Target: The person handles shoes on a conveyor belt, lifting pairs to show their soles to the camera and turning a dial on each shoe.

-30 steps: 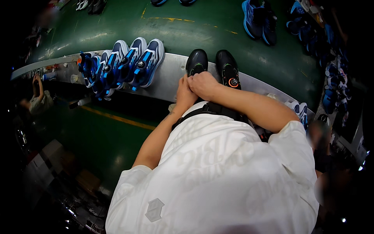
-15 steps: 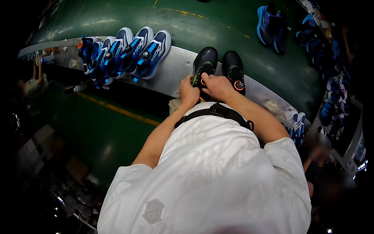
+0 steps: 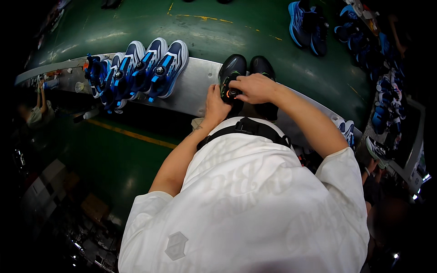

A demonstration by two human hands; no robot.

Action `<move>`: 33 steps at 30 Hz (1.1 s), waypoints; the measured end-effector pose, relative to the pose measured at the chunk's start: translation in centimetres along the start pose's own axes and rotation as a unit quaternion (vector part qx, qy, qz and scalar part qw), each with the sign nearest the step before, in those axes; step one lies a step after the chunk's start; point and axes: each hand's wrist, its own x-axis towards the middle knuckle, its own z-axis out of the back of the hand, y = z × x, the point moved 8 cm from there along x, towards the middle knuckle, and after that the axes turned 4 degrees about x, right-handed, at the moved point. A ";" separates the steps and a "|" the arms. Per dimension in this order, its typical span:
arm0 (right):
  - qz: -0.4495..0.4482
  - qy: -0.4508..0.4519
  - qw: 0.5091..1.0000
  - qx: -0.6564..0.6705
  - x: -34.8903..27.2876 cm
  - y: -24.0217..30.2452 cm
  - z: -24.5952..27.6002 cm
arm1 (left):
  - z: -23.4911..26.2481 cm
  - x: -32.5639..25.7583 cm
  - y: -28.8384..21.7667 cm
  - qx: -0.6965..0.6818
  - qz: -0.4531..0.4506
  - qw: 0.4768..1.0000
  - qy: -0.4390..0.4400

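- Nearest, a white printed shirt (image 3: 246,204) crossed by a black harness strap (image 3: 248,128), filling the lower frame.
- Just beyond, both bare forearms stretched forward onto a pair of black shoes (image 3: 248,75) standing side by side on a grey metal ledge (image 3: 193,88).
- Left hand (image 3: 215,105) cupped against the heel side of the left black shoe, fingers curled round it in a steadying hold.
- Right hand (image 3: 256,87) laid over the same shoe, fingertips pinched closed on its small round dial with the orange ring (image 3: 232,93).
- Shifted since half a second ago: right fingers drawn in tighter over the dial, left hand now lower on the shoe's side; likely a sign of the closure being turned, right black shoe untouched.
- Left along the ledge, a row of blue-and-white shoes (image 3: 139,68) with the same round dials, well apart from the hands.
- Farthest, more blue shoes (image 3: 307,25) on the green floor (image 3: 218,32), and others stacked at the right edge.
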 end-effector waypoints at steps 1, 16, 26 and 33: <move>0.016 0.011 0.999 -0.031 0.6 0.4 0.0 | 0.0 -0.1 0.0 0.007 0.003 1.000 0.005; -0.188 -0.040 0.979 -0.064 0.7 -0.1 -2.6 | -0.2 -0.3 -0.4 0.064 0.015 0.998 0.016; -0.122 -0.057 0.990 -0.030 1.7 0.8 -1.3 | -1.0 -0.6 0.7 0.024 -0.010 1.000 0.016; -0.276 -0.094 0.956 0.031 -0.3 -1.7 -2.6 | -1.3 -0.1 0.8 0.010 0.009 1.000 0.007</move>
